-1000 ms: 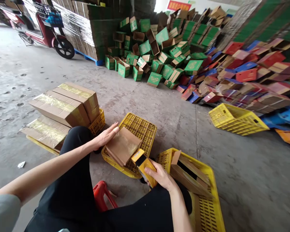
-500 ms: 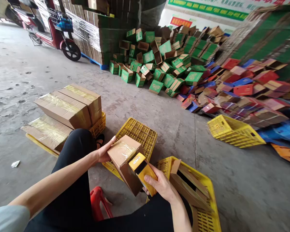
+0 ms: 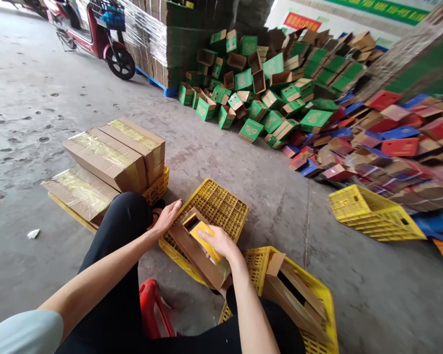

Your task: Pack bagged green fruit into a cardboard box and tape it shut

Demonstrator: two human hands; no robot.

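A taped cardboard box [image 3: 186,243] lies tilted over the near part of a yellow plastic crate [image 3: 221,199] whose slatted face is up. My left hand [image 3: 168,216] is at the box's upper left edge, its fingers stretched out flat. My right hand [image 3: 219,241] is closed round a yellow handheld tool with a black band [image 3: 203,236], which rests against the box's upward face. The tool's exact kind is not clear. Part of the box is hidden under my right hand and the tool.
Taped cartons [image 3: 107,152] stand at my left on a yellow crate. An open carton [image 3: 293,300] sits in another yellow crate [image 3: 330,307] at my right. Behind are heaped green boxes [image 3: 251,130], red and blue boxes [image 3: 398,147], a yellow crate [image 3: 372,211] and a red scooter [image 3: 92,39].
The box has turned and come down lower over the crate. My right hand has brought the yellow tool left and up onto its face. My left hand's fingers have straightened. The view has shifted slightly.
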